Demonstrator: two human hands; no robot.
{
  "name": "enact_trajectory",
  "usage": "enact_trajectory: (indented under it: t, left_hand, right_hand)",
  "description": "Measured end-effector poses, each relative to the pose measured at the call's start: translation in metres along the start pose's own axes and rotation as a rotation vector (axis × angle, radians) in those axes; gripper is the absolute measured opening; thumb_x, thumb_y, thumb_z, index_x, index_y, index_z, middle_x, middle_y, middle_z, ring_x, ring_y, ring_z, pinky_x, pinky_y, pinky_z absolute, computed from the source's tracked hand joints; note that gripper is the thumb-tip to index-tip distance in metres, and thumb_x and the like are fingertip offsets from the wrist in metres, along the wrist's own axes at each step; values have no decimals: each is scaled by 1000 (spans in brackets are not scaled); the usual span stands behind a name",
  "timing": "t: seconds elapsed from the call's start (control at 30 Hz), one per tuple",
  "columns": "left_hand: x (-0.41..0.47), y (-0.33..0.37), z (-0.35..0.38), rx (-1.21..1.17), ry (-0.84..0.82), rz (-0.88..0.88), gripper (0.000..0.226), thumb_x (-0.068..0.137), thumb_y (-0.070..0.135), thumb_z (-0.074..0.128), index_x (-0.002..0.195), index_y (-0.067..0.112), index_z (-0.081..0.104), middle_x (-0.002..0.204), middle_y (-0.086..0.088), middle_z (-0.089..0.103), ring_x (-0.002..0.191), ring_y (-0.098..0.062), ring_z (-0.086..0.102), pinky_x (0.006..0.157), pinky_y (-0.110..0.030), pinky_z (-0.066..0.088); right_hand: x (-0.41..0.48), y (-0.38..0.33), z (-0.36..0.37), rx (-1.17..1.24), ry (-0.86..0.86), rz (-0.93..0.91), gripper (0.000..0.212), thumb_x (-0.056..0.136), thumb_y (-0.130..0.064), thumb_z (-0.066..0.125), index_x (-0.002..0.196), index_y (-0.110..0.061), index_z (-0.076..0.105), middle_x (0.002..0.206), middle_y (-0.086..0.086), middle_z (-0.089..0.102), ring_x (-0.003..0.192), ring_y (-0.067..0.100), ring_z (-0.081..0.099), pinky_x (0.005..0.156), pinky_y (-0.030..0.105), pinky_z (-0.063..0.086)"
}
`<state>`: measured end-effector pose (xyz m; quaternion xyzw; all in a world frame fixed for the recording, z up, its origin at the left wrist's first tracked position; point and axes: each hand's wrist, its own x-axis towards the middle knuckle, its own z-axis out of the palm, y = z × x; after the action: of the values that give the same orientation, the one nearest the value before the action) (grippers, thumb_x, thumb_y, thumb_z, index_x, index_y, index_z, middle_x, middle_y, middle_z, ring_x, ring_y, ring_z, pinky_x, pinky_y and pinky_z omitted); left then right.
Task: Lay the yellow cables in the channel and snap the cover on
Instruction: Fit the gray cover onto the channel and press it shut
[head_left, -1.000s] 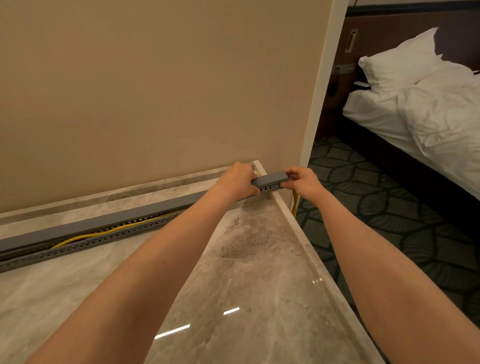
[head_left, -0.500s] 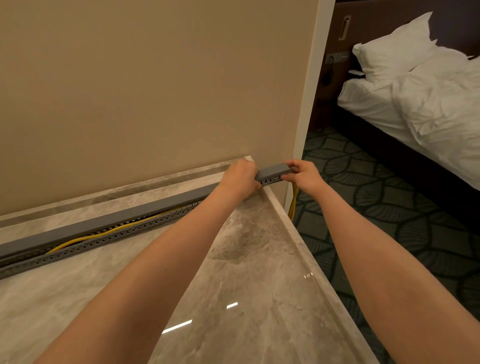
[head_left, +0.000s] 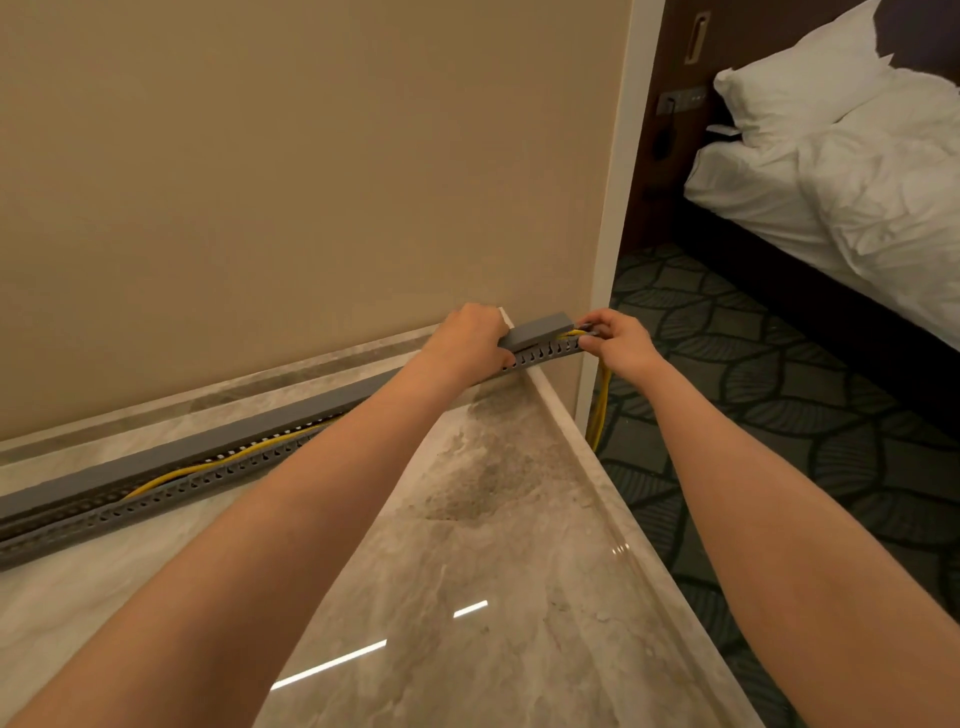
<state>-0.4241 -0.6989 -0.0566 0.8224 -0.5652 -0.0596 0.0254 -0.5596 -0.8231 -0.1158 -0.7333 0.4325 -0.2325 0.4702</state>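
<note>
1. Two bare forearms are entering from about 6 o'clock, nothing covering them up to the frame edge.
2. No sleeve edge is showing on either arm.
3. The left hand (head_left: 470, 343) is wearing no glove, ring or watch that can be seen.
4. The right hand (head_left: 618, 345) is likewise showing a bare wrist and bare fingers (head_left: 589, 340).
</note>
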Motion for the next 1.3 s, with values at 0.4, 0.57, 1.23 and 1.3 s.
enact_trajectory:
  t: [0.4,0.57,1.23,1.3]
  left_hand:
    - [1,36,-2,58,-41,17,32,89,21,60,113,0,60,116,-19,60,106,-36,59,79,-36,46]
    - [3,44,3,84,-32,34,34,90,20,59,117,-1,59,118,-20,60,110,-36,58,85,-40,47]
    - [1,34,-11,161,-30,1,37,87,17,66,118,-2,58,123,-18,57,113,-35,58,88,-38,48]
    - [2,34,-11,166,-26,2,36,87,16,66,117,-2,58,121,-19,58,112,-36,58,86,-38,48]
  right_hand:
    - [5,2,3,-25,-4,14,38,90,11,45,126,-1,51,130,20,56,124,30,51,97,28,44]
    - [7,4,0,-8,-6,12,37,89,12,46,121,-4,57,127,19,54,123,28,49,94,27,44]
    - [2,-4,-4,138,-83,75,41,90,1,56,130,-4,50,133,18,53,124,26,50,93,21,39]
    - [2,-4,-3,135,-78,71,40,89,2,56,129,-4,51,133,18,54,123,26,51,93,22,39]
